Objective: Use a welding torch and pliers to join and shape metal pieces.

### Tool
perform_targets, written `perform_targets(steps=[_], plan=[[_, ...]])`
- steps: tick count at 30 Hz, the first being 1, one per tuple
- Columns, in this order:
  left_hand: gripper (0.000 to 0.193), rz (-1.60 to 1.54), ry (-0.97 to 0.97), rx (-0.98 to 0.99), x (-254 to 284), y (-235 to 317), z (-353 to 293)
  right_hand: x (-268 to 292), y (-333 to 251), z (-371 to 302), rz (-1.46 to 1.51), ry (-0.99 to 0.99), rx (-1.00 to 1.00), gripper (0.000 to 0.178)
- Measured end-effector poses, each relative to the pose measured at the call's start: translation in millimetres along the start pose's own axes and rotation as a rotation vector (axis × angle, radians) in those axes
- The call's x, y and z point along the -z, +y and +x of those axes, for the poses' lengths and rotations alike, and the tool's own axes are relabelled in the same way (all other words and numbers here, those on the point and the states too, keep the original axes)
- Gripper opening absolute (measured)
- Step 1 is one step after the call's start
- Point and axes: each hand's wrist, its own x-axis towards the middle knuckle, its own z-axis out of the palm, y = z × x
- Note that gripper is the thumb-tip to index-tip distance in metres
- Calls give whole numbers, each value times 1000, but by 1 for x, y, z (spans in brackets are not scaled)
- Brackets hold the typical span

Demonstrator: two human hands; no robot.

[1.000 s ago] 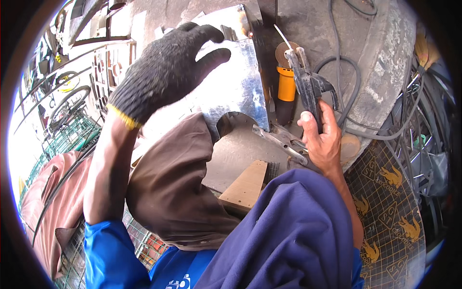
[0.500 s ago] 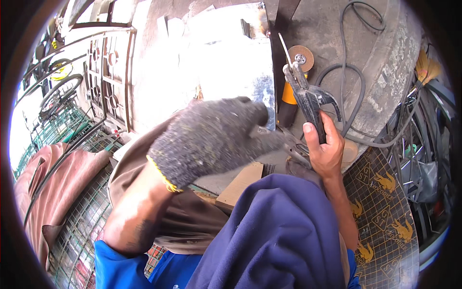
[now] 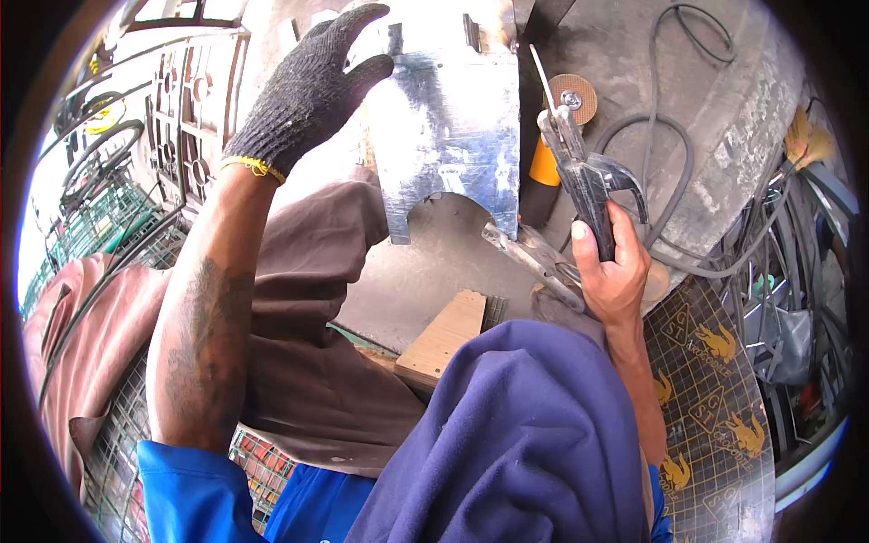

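My right hand (image 3: 615, 271), bare, is wrapped round the black handle of a welding electrode holder (image 3: 593, 190). A thin pale welding rod (image 3: 541, 77) points up from its jaws. My left hand (image 3: 308, 90) wears a dark grey knit glove with a yellow cuff. Its thumb and fingers are spread, with nothing between them, by the upper left edge of a shiny metal sheet (image 3: 453, 154). Whether the fingertips touch the sheet I cannot tell. The sheet has a rounded cutout at its near edge and small upright tabs at its far end.
An angle grinder (image 3: 545, 167) with a brown disc lies right of the sheet. A grey cable (image 3: 681, 172) loops beyond it. Worn metal tongs or pliers (image 3: 543, 264) lie near my right wrist, a wooden block (image 3: 444, 339) nearer me. Metal scraps (image 3: 783, 339) pile at right.
My gloved left hand has moved up and left, from in front of my lap to the sheet's far left side, uncovering the sheet's near edge. My right hand keeps its hold, almost unmoved.
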Motion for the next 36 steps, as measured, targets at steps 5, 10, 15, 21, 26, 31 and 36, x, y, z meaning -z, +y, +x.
perform_targets(steps=[5,10,15,21,26,31,36], plan=[[50,-50,-76,-66,-12,-21,6,-2,7,1,3,-12,-7,44],[42,-57,-71,-96,-15,-20,10,-4,8,3,2,-24,-13,43],[30,-127,-44,-123,-20,-27,12,-8,8,7,28,-37,-27,42],[30,-115,-59,-102,-19,-22,13,-9,11,7,190,-91,-124,42],[29,-107,-71,-79,-17,-17,13,-7,6,9,240,-98,-200,39],[29,-122,-79,-74,-18,-16,13,-8,9,8,185,-87,-145,37],[23,-161,-14,-105,-19,-18,12,-7,5,10,203,-78,-142,37]])
